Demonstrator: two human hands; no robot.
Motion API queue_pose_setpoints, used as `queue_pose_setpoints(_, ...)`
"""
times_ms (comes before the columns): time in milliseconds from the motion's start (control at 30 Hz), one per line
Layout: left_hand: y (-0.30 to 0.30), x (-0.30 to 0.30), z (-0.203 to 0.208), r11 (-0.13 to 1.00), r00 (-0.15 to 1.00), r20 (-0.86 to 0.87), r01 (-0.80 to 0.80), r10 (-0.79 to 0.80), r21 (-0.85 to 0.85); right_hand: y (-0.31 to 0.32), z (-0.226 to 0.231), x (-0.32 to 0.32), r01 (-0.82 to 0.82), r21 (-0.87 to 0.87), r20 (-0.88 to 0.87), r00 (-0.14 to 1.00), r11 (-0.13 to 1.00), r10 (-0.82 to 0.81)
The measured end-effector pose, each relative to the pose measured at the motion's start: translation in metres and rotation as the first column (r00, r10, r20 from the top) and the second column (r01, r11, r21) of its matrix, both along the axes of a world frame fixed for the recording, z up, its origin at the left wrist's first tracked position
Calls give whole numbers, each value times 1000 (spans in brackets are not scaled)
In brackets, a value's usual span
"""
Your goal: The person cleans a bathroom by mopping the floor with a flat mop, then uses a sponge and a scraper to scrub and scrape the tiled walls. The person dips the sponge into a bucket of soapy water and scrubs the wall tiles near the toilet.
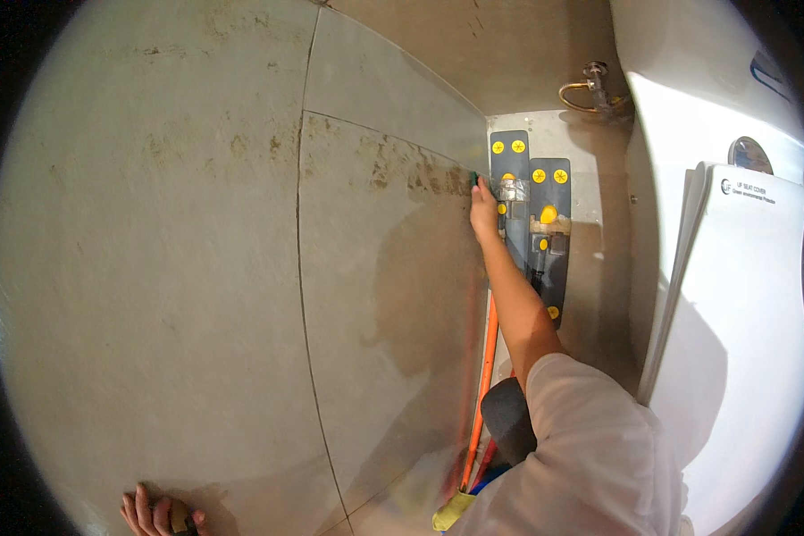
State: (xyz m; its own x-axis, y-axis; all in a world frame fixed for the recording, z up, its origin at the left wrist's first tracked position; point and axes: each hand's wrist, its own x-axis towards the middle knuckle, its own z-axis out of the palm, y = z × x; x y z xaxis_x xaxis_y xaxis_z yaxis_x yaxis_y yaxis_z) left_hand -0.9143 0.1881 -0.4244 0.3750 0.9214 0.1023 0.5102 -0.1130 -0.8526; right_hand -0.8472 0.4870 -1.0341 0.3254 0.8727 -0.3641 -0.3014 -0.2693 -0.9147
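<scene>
My right arm, in a pale short sleeve, reaches forward along the wall. My right hand (483,213) is closed on a small dark green pad (474,180), pressed to the grey tiled wall (214,295) near its far corner. Most of the pad is hidden by my fingers. Brown smudges (380,165) mark the tile just left of that hand. At the lower left edge my left hand (156,513) shows only in part, its fingers bent around a dark brownish thing (180,516) that I cannot make out.
Two dark grey flat mop heads (558,268) with yellow round grips lie beside my right forearm. Orange (482,384) and red poles run below it, near a yellow cloth-like piece (454,511). A pipe valve (598,89) sticks out at the back; a white toilet lid (741,295) stands at the right.
</scene>
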Motion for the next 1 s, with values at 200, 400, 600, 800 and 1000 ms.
queue_pose_setpoints(200,-9,-4,1,999,999,2,-41,41,-20,-34,230,-20,-14,627,49,999,779,-22)
queue_pose_setpoints(400,-13,-1,2,999,999,-19,-47,47,5,-14,130,-7,-1,502,19,1000,865,-9)
queue_pose_setpoints(600,-9,-4,1,1000,999,26,-26,26,5,-39,-15,-10,-176,-178,172,963,968,207)
queue_pose_setpoints(800,-17,-6,8,996,996,-16,-90,91,22,-153,131,-38,-205,111,62,978,972,199)
queue_pose_setpoints(1000,-11,-5,2,999,999,17,-45,45,13,-3,253,-12,-23,808,27,1000,588,3)
